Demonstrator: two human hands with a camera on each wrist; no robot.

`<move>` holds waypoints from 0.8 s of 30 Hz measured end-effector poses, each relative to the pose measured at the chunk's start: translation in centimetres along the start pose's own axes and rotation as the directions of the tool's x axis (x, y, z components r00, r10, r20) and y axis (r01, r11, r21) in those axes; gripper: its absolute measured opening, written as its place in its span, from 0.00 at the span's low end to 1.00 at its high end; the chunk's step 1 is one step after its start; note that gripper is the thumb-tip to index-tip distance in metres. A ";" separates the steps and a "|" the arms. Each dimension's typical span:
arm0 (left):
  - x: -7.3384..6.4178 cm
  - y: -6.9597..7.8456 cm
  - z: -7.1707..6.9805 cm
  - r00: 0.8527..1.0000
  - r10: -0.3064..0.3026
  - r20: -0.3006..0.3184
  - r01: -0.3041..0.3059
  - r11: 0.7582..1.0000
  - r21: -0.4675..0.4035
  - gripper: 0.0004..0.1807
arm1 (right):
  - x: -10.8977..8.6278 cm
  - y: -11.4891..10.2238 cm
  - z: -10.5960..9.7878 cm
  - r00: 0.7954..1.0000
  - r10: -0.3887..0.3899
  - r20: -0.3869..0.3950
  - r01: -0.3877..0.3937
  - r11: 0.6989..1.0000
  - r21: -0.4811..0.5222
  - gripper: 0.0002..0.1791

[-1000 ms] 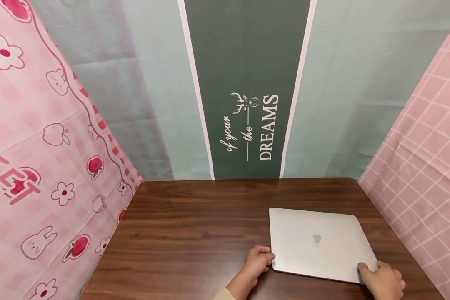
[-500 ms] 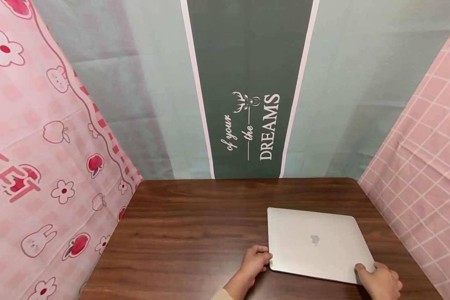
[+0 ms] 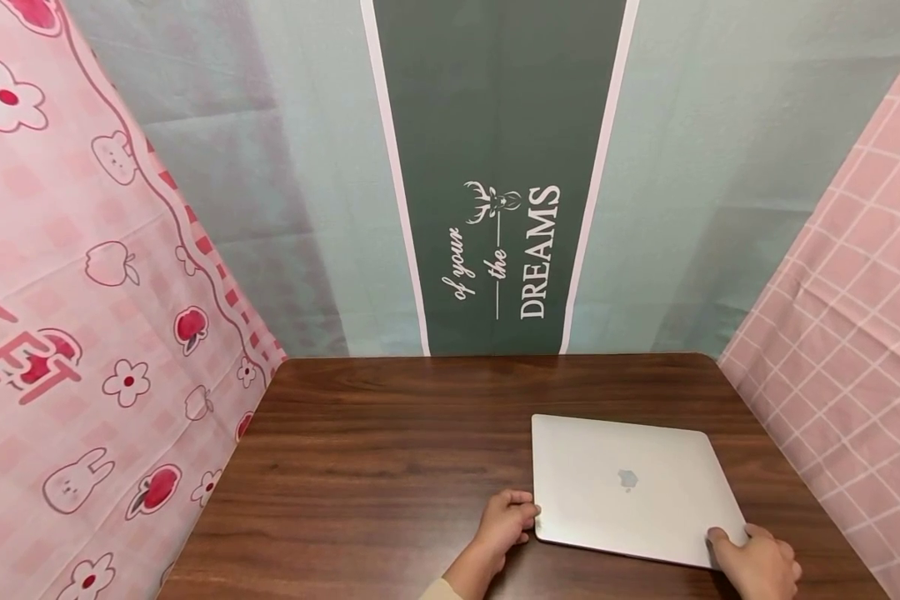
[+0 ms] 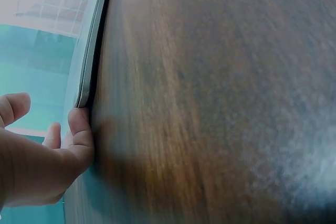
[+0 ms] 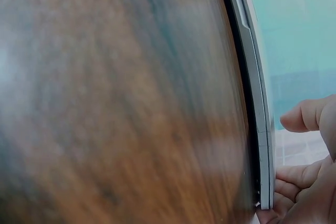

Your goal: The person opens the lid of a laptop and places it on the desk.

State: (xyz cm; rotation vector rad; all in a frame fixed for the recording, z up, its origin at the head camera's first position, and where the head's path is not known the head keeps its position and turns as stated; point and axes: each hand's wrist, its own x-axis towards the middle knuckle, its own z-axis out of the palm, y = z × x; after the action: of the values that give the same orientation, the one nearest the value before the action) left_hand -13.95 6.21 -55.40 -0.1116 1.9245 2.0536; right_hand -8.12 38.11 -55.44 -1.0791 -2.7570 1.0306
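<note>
A closed silver laptop (image 3: 607, 467) with a grey apple logo lies flat on the right part of the table, slightly turned. My left hand (image 3: 504, 525) is at its left side near the front corner, fingertips touching the edge. The left wrist view shows one bent finger (image 4: 80, 129) against the laptop's corner, another digit held away. My right hand (image 3: 761, 562) holds the front right corner, thumb over the lid and fingers along the right side. In the right wrist view, the fingers (image 5: 286, 187) meet the laptop's thin edge (image 5: 257, 82) low at the corner.
The dark brown wooden table (image 3: 360, 450) runs back to a green hanging cloth (image 3: 495, 100) with white lettering. A pink patterned cloth (image 3: 142, 317) hangs along the left side, and a pink checked cloth (image 3: 855, 333) along the right.
The laptop has slid slightly left across the table, both hands moving along with it. Their places at its corners look the same.
</note>
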 end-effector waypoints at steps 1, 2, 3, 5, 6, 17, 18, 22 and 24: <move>0.0 0.0 0.0 1.000 -0.004 0.000 0.004 1.000 0.000 0.13 | 0.0 0.0 0.0 1.000 -0.001 0.002 0.001 1.000 0.001 0.37; 0.0 0.0 -0.1 1.000 -0.003 0.001 0.003 1.000 0.003 0.14 | -0.1 -0.1 0.0 1.000 -0.002 0.001 0.002 1.000 0.000 0.37; 0.0 0.0 -0.1 1.000 -0.004 0.001 0.004 1.000 0.005 0.14 | -0.1 -0.1 0.0 1.000 -0.004 0.001 0.004 1.000 -0.002 0.37; -0.1 0.1 -0.2 1.000 -0.005 0.002 0.005 1.000 0.012 0.15 | -0.2 -0.1 0.0 1.000 -0.008 -0.001 0.008 1.000 -0.005 0.37; -0.1 0.1 -0.3 1.000 -0.006 0.000 0.006 1.000 0.014 0.15 | -0.2 -0.2 0.0 1.000 -0.010 0.000 0.010 1.000 -0.007 0.37; -0.1 0.0 -0.8 1.000 -0.017 -0.018 0.018 0.999 0.032 0.17 | -0.4 -0.3 0.3 0.999 -0.036 -0.009 0.036 0.999 0.007 0.35; -0.1 -0.1 -0.9 1.000 -0.018 -0.021 0.019 0.999 0.033 0.17 | -0.4 -0.4 0.3 0.999 -0.043 -0.008 0.043 0.999 0.003 0.35; -0.1 -0.1 -1.0 0.999 -0.017 -0.031 0.018 0.999 0.040 0.16 | -0.5 -0.5 0.3 0.998 -0.065 -0.011 0.064 0.998 -0.017 0.34; -0.1 -0.1 -1.1 0.999 -0.015 -0.033 0.016 0.999 0.042 0.16 | -0.6 -0.6 0.3 0.997 -0.075 -0.012 0.075 0.997 -0.027 0.34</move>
State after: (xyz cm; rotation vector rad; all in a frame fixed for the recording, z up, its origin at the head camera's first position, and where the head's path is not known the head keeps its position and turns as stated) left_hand -13.99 5.10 -55.59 -0.1510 1.9789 2.0120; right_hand -8.10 37.29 -55.23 -0.9737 -2.7848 0.9779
